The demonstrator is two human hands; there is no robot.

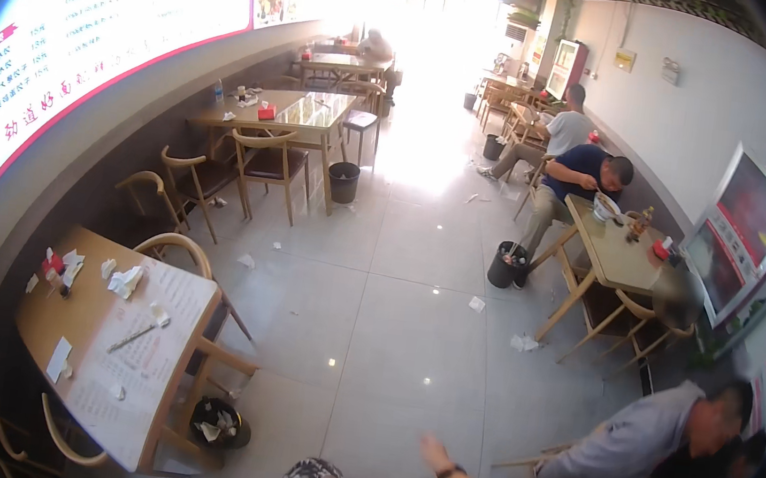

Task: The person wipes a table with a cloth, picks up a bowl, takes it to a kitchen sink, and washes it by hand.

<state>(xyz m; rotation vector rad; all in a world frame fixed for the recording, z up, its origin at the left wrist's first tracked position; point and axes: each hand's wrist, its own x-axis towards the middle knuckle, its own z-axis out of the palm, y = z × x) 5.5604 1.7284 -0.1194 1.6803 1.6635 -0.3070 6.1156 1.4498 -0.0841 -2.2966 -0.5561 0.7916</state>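
Note:
My right hand [434, 452] reaches out over the tiled floor from the lower edge, with a dark band [448, 472] round its wrist. No object shows in it, and its fingers are too small and blurred to read. My left hand is out of the picture. On the left stands the nearest table [95, 277], its top strewn with crumpled tissues [125, 281] and a thin stick-like piece [132, 338]. A red tissue holder [52, 262] sits at its wall side. Beside that table is a black bin [220, 423] with paper waste in it.
Tissue scraps [477, 304] lie about the floor [391, 334]. Close on my right a person in a grey top [629, 446] leans over. Farther right, a person in dark blue [570, 175] eats at a table [622, 252], with another bin [507, 264] nearby. Chairs [273, 165] line the left.

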